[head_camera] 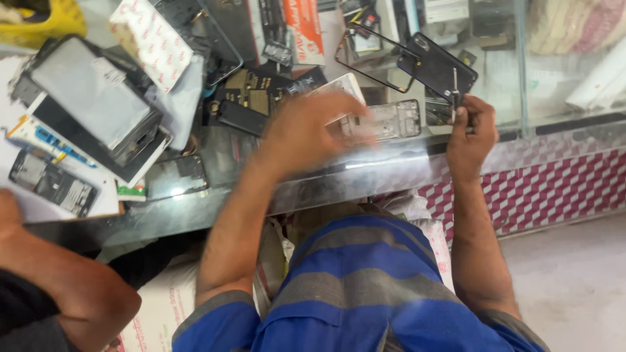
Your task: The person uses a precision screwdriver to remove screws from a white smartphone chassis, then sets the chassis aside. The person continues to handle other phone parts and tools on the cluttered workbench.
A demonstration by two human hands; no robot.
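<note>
My left hand (pixel 310 127) is blurred with motion above the glass counter (pixel 365 173). It hovers over a white phone part (pixel 345 85) and the left end of a pale phone middle frame (pixel 398 119); its grip is unclear. My right hand (pixel 471 127) rests at the counter's right side and pinches a thin metal tool (pixel 454 83) that points upward. Just beyond the tool lie a black phone back cover (pixel 438 65) and a thin black bezel frame (pixel 375 57).
A stack of phone screens (pixel 91 98), an opened phone with its board showing (pixel 52 182) and a dark phone (pixel 176 176) crowd the counter's left. A patterned box (pixel 150 39) and a yellow object (pixel 45 19) lie farther back. Another person's arm (pixel 59 280) is at lower left.
</note>
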